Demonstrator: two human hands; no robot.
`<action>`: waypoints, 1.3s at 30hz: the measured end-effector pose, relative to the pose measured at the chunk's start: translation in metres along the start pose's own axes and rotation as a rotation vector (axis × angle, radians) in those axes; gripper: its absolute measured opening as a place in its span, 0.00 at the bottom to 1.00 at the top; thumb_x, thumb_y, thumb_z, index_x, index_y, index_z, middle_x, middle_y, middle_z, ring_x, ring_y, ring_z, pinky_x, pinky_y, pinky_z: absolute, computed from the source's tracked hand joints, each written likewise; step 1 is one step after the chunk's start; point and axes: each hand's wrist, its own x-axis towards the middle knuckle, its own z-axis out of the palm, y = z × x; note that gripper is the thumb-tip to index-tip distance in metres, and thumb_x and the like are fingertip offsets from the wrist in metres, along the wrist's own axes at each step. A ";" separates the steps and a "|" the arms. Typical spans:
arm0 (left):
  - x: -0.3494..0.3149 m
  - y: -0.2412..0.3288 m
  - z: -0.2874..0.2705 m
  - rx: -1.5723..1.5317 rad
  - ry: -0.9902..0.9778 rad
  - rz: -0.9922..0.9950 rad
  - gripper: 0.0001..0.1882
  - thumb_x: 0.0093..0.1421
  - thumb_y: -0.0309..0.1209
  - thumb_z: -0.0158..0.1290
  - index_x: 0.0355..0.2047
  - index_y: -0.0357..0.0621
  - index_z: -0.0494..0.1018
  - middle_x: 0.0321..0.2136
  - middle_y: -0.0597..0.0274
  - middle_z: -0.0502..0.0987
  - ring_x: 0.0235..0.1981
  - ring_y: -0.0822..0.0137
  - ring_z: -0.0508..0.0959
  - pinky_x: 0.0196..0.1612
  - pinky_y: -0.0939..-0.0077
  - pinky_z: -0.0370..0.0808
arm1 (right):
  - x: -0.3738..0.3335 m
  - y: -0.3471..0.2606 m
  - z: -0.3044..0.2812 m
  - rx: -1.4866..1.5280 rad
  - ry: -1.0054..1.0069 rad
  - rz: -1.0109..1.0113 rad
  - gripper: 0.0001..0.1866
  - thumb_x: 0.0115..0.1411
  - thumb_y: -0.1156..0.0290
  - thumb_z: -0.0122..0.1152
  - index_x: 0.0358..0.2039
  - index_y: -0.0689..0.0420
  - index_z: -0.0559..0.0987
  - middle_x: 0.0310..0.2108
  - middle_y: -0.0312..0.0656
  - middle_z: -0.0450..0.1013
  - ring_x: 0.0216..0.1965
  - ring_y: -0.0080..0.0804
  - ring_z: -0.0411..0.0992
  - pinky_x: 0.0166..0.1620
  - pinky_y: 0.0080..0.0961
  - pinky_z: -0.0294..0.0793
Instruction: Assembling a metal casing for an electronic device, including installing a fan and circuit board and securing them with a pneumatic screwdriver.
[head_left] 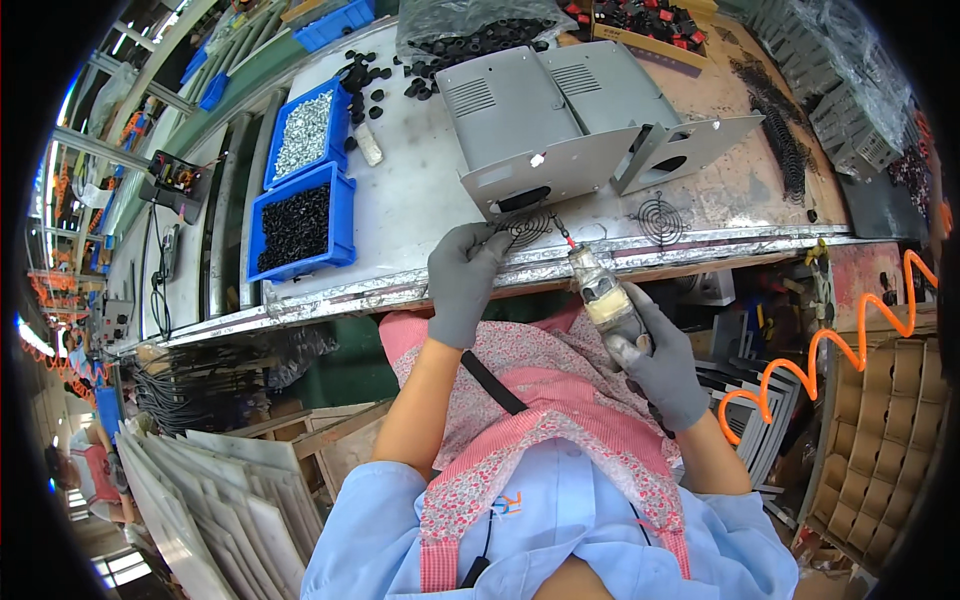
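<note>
My right hand (660,355), in a grey glove, is wrapped round a taped power screwdriver (603,292). Its bit points up and left to a black wire fan guard (527,229) at the bench edge. My gloved left hand (464,278) has its fingers pinched together at the left side of that guard, below a grey sheet-metal housing (510,120). What the fingertips grip, if anything, is too small to make out. A second grey housing (612,90) stands against the first on its right. Another round fan guard (661,220) lies flat to the right of the screwdriver.
Left on the bench stand blue bins of black screws (293,228) and silver fasteners (303,133). Loose black caps (365,75) lie behind them. A stack of fan guards (785,140) and a carton of red-black parts (655,28) are at the right. An orange coiled hose (815,345) hangs nearby.
</note>
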 end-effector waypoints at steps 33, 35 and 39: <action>0.118 0.038 -0.021 -0.122 -0.764 0.307 0.17 0.59 0.34 0.51 0.44 0.37 0.74 0.37 0.61 0.78 0.37 0.73 0.74 0.43 0.77 0.70 | 0.019 -0.012 0.011 0.097 0.028 0.123 0.33 0.53 0.72 0.57 0.61 0.60 0.62 0.42 0.41 0.72 0.37 0.20 0.70 0.42 0.18 0.70; 0.121 0.045 -0.015 0.089 -0.926 0.310 0.17 0.58 0.33 0.52 0.46 0.38 0.74 0.37 0.60 0.78 0.37 0.73 0.74 0.43 0.76 0.70 | 0.018 -0.016 0.009 0.082 0.025 0.140 0.33 0.53 0.74 0.57 0.61 0.59 0.62 0.42 0.40 0.72 0.35 0.20 0.69 0.40 0.17 0.70; 0.114 0.030 0.004 0.021 -0.894 0.317 0.17 0.55 0.34 0.54 0.42 0.35 0.75 0.33 0.59 0.79 0.34 0.72 0.75 0.40 0.77 0.71 | 0.011 -0.035 0.001 0.145 -0.004 0.252 0.35 0.53 0.77 0.55 0.63 0.58 0.60 0.40 0.39 0.71 0.34 0.16 0.67 0.38 0.17 0.69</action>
